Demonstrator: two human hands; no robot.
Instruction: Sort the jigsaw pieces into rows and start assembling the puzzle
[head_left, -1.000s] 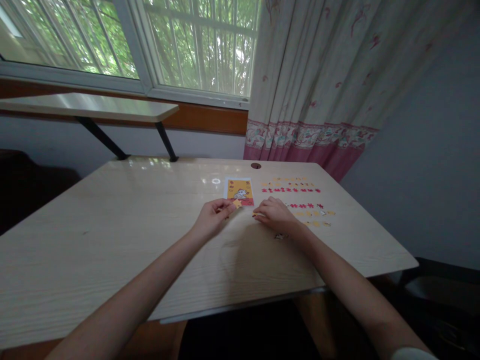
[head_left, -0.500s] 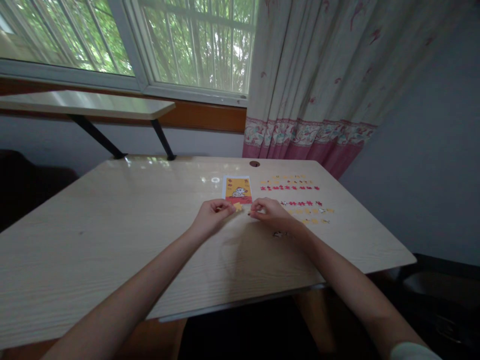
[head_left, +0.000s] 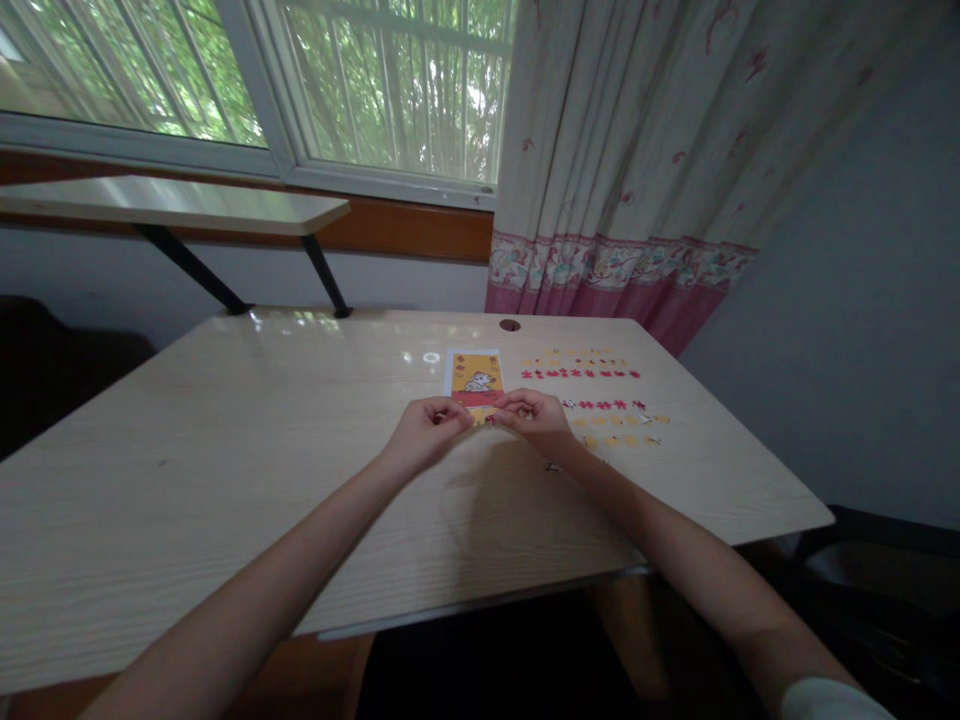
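Note:
Small yellow puzzle pieces (head_left: 478, 417) are between my two hands, just in front of a picture card. My left hand (head_left: 429, 430) pinches a yellow piece from the left. My right hand (head_left: 534, 415) pinches a piece with a dark reddish spot, its fingertips close against the left hand's piece. I cannot tell whether the two pieces are joined. The picture card (head_left: 474, 376) lies flat behind my fingers, yellow above and red below, with a white cartoon animal; my fingers cover part of its lower edge.
Rows of red puzzle pieces (head_left: 581, 375) and yellow puzzle pieces (head_left: 622, 440) lie on the right of the wooden desk (head_left: 262, 480). A few dark and white pieces (head_left: 553, 467) are beside my right forearm. A raised shelf (head_left: 225, 208) stands at the back left.
My right hand has moved left and slightly up, bringing its piece up against the yellow piece in my left hand. My left hand has stayed nearly still.

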